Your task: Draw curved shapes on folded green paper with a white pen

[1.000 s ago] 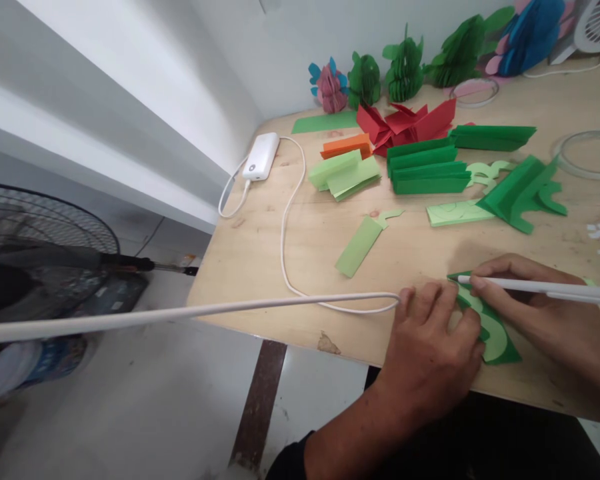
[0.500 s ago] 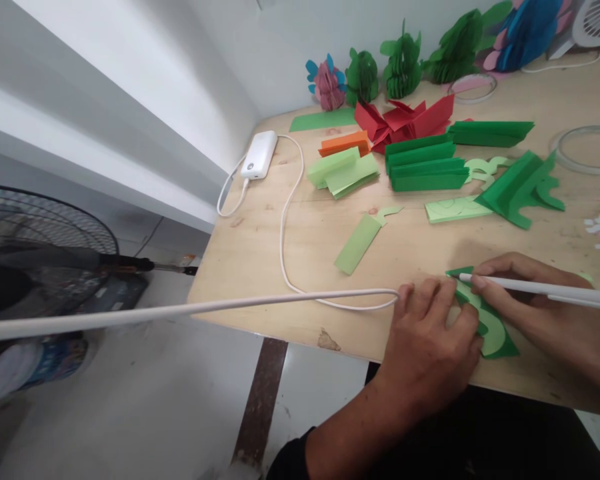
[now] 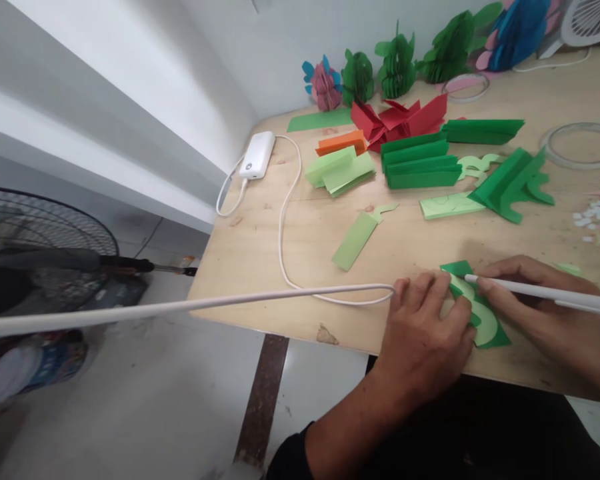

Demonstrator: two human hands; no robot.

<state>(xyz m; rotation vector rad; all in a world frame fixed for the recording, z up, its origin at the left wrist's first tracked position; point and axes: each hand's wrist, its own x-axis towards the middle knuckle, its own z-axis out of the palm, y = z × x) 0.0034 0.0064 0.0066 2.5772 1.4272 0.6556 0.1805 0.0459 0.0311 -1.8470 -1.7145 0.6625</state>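
My left hand lies over a light green curved paper cutout, its bent fingers apart and pressing down. Under the cutout is a dark green sheet of paper, whose top and lower right corner show. A white pen is pinched in my right hand, its tip at the sheet by the cutout's upper edge. Part of the cutout is hidden beneath my left fingers.
A white cable loops by my left hand from a white power bank. Folded green papers, red folded paper and a tape roll lie beyond. Paper figures stand by the wall. A floor fan is left.
The pen tip has shifted slightly right along the upper part of the sheet. My left hand stays on the cutout. The whole view has moved a little.
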